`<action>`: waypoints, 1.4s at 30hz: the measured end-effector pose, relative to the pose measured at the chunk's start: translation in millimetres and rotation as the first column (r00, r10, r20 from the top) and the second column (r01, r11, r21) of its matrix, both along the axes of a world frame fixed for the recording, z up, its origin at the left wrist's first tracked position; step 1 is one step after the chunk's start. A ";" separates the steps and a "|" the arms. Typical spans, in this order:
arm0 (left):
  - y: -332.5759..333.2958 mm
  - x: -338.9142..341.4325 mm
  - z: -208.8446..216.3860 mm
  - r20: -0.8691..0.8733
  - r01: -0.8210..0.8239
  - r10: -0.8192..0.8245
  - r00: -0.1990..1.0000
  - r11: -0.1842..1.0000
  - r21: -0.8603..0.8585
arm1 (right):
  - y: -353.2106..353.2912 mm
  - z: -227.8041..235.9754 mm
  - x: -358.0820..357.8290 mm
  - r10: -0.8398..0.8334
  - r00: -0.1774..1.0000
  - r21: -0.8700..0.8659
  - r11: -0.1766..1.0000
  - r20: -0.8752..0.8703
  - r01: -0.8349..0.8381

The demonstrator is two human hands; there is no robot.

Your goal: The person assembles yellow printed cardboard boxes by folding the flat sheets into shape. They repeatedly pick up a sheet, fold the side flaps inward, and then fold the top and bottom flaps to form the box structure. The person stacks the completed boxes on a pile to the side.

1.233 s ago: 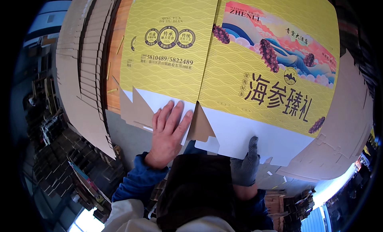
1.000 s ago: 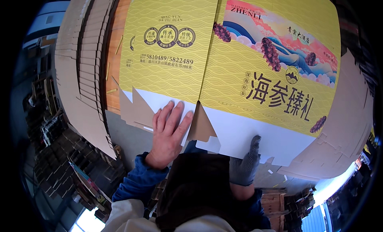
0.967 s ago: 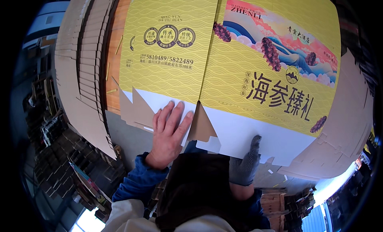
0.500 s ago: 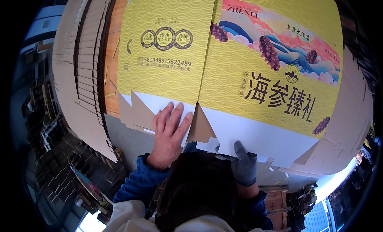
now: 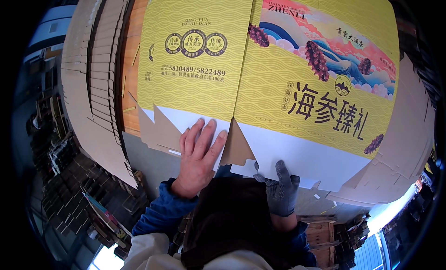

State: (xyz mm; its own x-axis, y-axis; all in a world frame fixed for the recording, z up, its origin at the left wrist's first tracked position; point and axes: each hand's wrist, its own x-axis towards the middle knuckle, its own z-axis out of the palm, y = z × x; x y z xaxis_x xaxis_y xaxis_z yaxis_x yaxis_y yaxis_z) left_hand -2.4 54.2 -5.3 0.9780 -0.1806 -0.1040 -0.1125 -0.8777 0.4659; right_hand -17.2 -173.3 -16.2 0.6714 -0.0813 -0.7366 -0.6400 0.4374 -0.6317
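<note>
A flat printed cardboard box blank (image 5: 265,79) lies in front of me, yellow with a wave pattern. Its right panel carries a colourful sea picture and dark lettering, and white flaps run along the near edge. My bare left hand (image 5: 196,161) lies on the left white flap (image 5: 174,121), fingers stretched out beside the brown gap between the flaps. In a grey dotted glove, my right hand (image 5: 282,190) grips the near edge of the right white flap (image 5: 302,147). Its thumb is on top; some fingers are hidden under the edge.
More plain brown cardboard (image 5: 367,186) lies under the blank, reaching out to the right. At the left stands a row of overlapping brown cardboard sheets (image 5: 104,70) beside an orange-brown wooden surface (image 5: 132,75). Dark stacked pieces (image 5: 76,205) fill the lower left, and a wooden pallet (image 5: 320,235) is at lower right.
The box blank has shifted slightly to the right, with my left hand moving along on it. My right hand's thumb has come a little higher on the flap edge.
</note>
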 end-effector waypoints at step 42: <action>-11.9 3.0 7.3 -0.020 -0.013 0.017 1.000 0.984 0.178 | -27.3 66.0 152.5 0.994 0.088 -0.997 0.071 0.069 -0.020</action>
